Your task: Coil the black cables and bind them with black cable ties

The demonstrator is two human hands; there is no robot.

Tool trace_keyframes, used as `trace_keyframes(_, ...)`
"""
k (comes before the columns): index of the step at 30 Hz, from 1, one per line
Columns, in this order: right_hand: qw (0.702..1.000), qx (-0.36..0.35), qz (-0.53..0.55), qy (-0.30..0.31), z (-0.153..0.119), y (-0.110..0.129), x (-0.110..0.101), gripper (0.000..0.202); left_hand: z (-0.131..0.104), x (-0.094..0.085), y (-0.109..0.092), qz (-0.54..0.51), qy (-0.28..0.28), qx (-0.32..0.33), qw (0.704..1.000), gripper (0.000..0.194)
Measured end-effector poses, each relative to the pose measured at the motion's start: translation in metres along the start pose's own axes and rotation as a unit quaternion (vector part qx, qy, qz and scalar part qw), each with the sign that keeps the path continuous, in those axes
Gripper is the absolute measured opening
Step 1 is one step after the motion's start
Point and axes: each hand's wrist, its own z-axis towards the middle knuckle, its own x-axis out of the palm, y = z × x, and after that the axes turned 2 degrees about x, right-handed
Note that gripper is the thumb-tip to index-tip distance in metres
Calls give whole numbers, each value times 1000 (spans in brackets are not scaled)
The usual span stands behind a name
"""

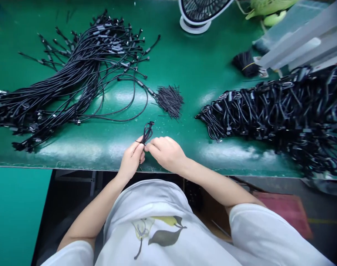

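In the head view, the left hand (131, 159) has its grip clamped on a small coiled black cable (147, 132) above the counter's (185, 147) near edge, while the right hand (168, 153) reaches in just beside it, its grip's state impossible to tell. Beyond the coil lies a pile of short black strips (169, 101), between long loose cables (79, 70) on the left and heaped coiled cables (268, 107) on the right.

There are two hands (131, 159) and one coiled cable (147, 133); left of them, one loose-cable heap (79, 70); right, one coiled-cable heap (268, 111); beyond, one tie pile (170, 102), one fan (203, 11), one banded bundle (244, 64).
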Motion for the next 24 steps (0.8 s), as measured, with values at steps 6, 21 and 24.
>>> trace_keyframes(6,952,-281,-118,10,26,-21,-13,24,3,-13,1,48,66,-43,996,27)
trace_keyframes(21,909,-391,-115,87,49,-17,-28,25,-6,-14,-16,-109,121,-173,971,5)
trace_keyframes(24,930,-333,-118,102,45,-12,-23,26,-5,-11,-14,-135,95,-145,976,3)
